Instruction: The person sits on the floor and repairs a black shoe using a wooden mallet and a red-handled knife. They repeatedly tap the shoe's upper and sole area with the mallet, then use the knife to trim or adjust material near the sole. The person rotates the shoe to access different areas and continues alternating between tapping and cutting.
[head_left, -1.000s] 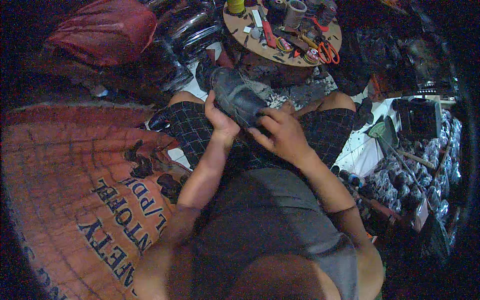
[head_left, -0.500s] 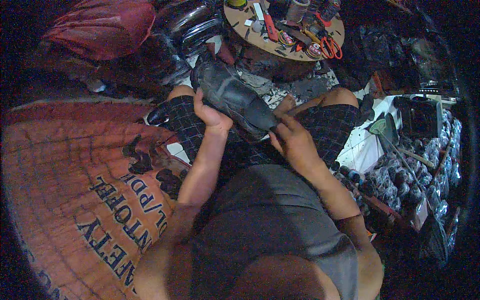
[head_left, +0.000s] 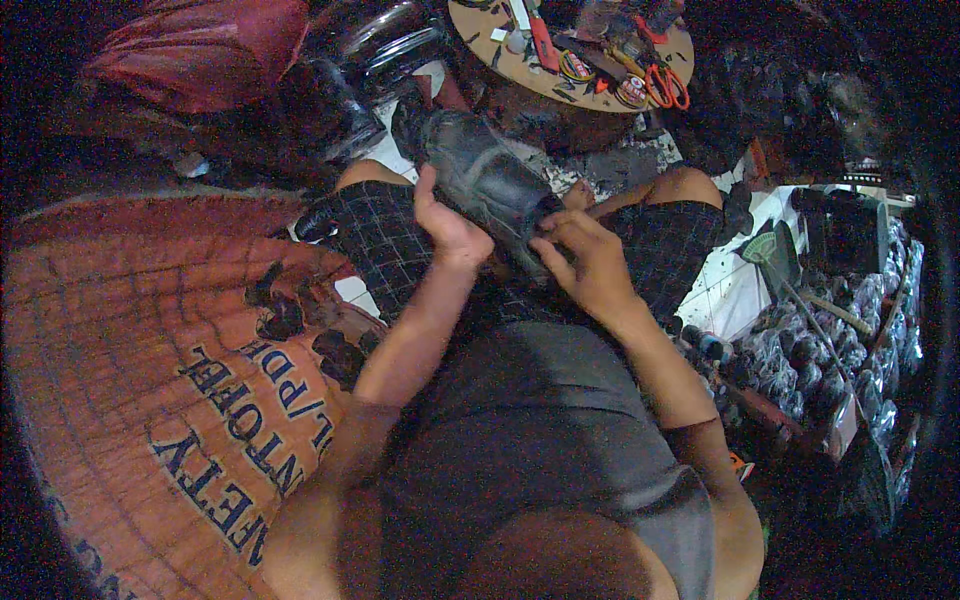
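Observation:
A black leather boot lies slantwise above my lap, one end pointing far left and the other near right. My left hand supports its left side, the thumb raised along the leather and the other fingers hidden beneath. At the near-right end, my right hand pinches the boot's edge between thumb and fingers. Whether a small piece sits in that pinch is too dark to tell. Under the boot are my checked shorts.
A round wooden work table beyond the boot carries orange-handled scissors, a red-handled tool and scraps. An orange printed sack spreads at left. Several plastic-wrapped dark items crowd the right, near a green fly swatter.
The boot has shifted a little to the right and turned slightly. My left hand moved right with it, and my right hand's fingers have shifted up along its near end.

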